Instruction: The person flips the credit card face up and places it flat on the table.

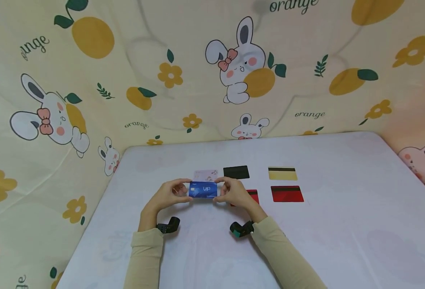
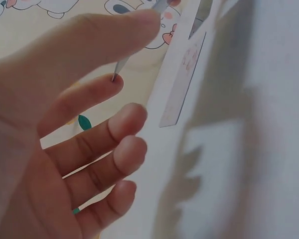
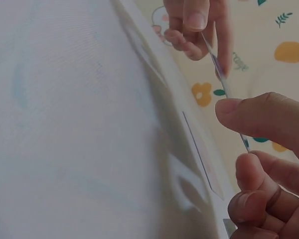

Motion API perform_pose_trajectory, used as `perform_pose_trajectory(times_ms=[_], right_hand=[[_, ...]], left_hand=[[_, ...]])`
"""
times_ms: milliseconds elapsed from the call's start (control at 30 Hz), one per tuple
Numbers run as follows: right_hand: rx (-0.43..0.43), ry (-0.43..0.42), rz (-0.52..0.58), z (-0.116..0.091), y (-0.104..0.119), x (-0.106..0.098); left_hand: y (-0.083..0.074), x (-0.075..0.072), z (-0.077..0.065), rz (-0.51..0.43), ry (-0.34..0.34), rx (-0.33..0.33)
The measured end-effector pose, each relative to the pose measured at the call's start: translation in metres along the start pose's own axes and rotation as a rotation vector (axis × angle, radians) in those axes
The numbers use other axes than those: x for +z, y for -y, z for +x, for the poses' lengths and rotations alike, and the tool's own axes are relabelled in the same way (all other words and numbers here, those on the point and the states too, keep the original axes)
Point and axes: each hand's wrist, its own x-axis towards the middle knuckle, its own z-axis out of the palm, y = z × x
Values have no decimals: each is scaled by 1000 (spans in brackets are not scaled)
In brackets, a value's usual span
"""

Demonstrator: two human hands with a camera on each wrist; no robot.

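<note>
A blue card printed "VIP" is held up above the table, its face towards the head camera. My left hand pinches its left edge between thumb and forefinger, while my right hand pinches the right edge the same way. Both wrist views show the card nearly edge-on; in the left one the other three fingers are bent and off the card. Just behind it, a pale pink card lies flat, its lower part hidden. Under the right hand, a red card is partly covered.
A black card lies behind the right hand. Farther right are a gold card with a dark stripe and another red card. The white-covered table ends at a patterned cloth backdrop.
</note>
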Motion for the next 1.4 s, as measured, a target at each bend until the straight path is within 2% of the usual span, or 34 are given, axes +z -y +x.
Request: perform_pose_trajectory(times_ms=[333, 467, 800, 1200, 1400], right_hand=[[89, 9, 8, 0, 1, 3], [98, 7, -11, 0, 0, 5], [186, 16, -49, 0, 2, 9], [155, 43, -85, 0, 1, 11], [165, 43, -108, -1, 2, 12]], left_hand=[[10, 4, 5, 9, 25, -10], [11, 4, 5, 16, 37, -21], [11, 7, 4, 9, 56, -38], [13, 9, 4, 44, 56, -55], [14, 10, 5, 51, 61, -74]])
